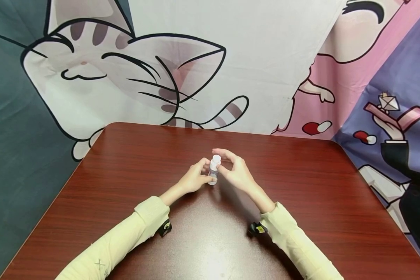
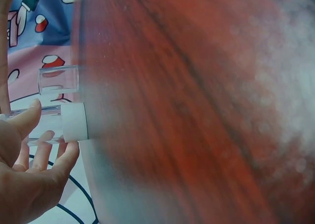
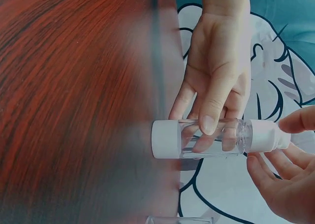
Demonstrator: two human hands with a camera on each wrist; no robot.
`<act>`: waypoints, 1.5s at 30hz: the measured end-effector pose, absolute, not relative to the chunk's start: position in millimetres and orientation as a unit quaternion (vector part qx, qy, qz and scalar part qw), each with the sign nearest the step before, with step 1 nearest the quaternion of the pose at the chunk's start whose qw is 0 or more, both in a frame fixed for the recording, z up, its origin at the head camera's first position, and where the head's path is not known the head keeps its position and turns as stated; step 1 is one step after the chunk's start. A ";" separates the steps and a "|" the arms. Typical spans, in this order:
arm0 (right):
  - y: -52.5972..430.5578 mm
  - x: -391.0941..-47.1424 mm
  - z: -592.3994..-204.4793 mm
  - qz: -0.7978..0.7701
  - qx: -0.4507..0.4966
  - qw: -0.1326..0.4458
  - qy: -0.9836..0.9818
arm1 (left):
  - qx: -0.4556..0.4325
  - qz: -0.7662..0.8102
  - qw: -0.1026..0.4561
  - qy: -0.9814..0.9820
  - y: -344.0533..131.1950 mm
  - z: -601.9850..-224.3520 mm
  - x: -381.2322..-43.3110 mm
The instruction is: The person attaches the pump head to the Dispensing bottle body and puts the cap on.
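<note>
A small clear bottle [image 1: 213, 174] with a white base [image 3: 166, 139] and a white top [image 3: 264, 135] stands upright on the table. My left hand [image 1: 195, 177] holds its clear body, thumb on one side and fingers round the other. My right hand [image 1: 240, 175] is at the white top, pinching it between thumb and fingers in the right wrist view. Close beside the bottle, a clear open-ended cap [image 2: 58, 80] stands on the tabletop; only its edge shows at the bottom of the right wrist view.
The brown wood-grain table [image 1: 126, 155] has rounded far corners. Behind it hangs a cloth [image 1: 266, 58] printed with a cartoon cat and other figures. A small black device [image 1: 165, 227] sits under the left wrist, and another [image 1: 256, 228] under the right.
</note>
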State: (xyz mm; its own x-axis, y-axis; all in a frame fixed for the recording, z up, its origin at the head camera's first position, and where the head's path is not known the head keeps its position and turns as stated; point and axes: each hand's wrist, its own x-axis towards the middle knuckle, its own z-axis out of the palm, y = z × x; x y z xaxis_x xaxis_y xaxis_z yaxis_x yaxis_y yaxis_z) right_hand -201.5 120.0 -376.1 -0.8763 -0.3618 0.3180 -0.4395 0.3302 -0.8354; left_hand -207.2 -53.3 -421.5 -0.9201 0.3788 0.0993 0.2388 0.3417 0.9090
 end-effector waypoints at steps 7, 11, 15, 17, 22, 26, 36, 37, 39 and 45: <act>116.2 -191.0 -361.5 0.519 0.232 0.028 -0.822 | 0.190 0.541 0.064 0.816 -53.6 -421.2 -206.8; 112.8 -182.0 -346.1 0.519 0.228 0.029 -0.823 | 0.192 0.542 0.060 0.816 -54.2 -420.9 -207.4; 111.2 -180.7 -342.1 0.515 0.223 0.038 -0.827 | 0.194 0.542 0.058 0.815 -54.9 -420.8 -208.2; 110.4 -181.1 -342.0 0.513 0.222 0.044 -0.828 | 0.195 0.541 0.058 0.816 -55.2 -420.7 -208.6; 109.3 -182.5 -341.8 0.507 0.219 0.057 -0.832 | 0.196 0.541 0.062 0.815 -55.5 -419.8 -208.8; 109.7 -185.1 -344.0 0.503 0.216 0.056 -0.835 | 0.193 0.543 0.067 0.815 -55.6 -418.3 -208.3; 125.2 -200.6 -376.7 0.521 0.236 0.024 -0.820 | 0.189 0.529 0.067 0.825 -54.3 -420.9 -207.6; 126.1 -201.3 -377.2 0.527 0.240 0.017 -0.815 | 0.189 0.528 0.065 0.826 -54.3 -421.2 -207.7; 127.5 -201.9 -377.0 0.540 0.250 0.004 -0.804 | 0.189 0.528 0.062 0.826 -54.3 -421.4 -207.5; 127.1 -202.4 -374.1 0.556 0.264 -0.013 -0.788 | 0.192 0.529 0.063 0.824 -54.0 -420.8 -207.2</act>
State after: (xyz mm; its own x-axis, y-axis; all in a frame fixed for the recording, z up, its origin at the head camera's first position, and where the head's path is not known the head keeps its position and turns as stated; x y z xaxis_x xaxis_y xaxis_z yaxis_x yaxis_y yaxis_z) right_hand -202.4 127.1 -374.1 -0.8608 -0.4298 0.2727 -0.4009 0.2424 -0.8835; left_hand -207.2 -54.0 -420.8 -0.9184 0.3829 0.0994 0.2498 0.3665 0.8963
